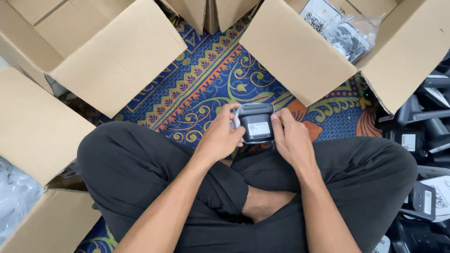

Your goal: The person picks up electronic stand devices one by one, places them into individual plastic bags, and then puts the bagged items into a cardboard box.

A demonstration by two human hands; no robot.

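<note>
Seen from above, a person sits cross-legged on a patterned carpet (206,79), dark blue with orange and green scrollwork, wearing black trousers (140,173). Both bare forearms reach forward over the knees. Between the two hands, just above the crossed legs, sits a small black boxy device (257,124) with a white label on its upper face and a pale grey strap or wrap along its left edge. The left hand (220,138) has its grip clenched on the left side of the device, fingers curled over the top corner where the pale strap lies. The right hand (290,138) grasps the right side, thumb and fingers pressed against the edge. The device is held in the air rather than resting on the carpet. Open cardboard boxes ring the person: a large cardboard box (93,42) at upper left with its flaps spread, another box (37,131) along the left edge, and a box at upper right (300,51) that holds clear plastic bags (347,33) with dark items inside. At the far right lies a pile of black devices (422,136) of a similar kind, some with white labels, heaped on the floor beside the right knee.
</note>
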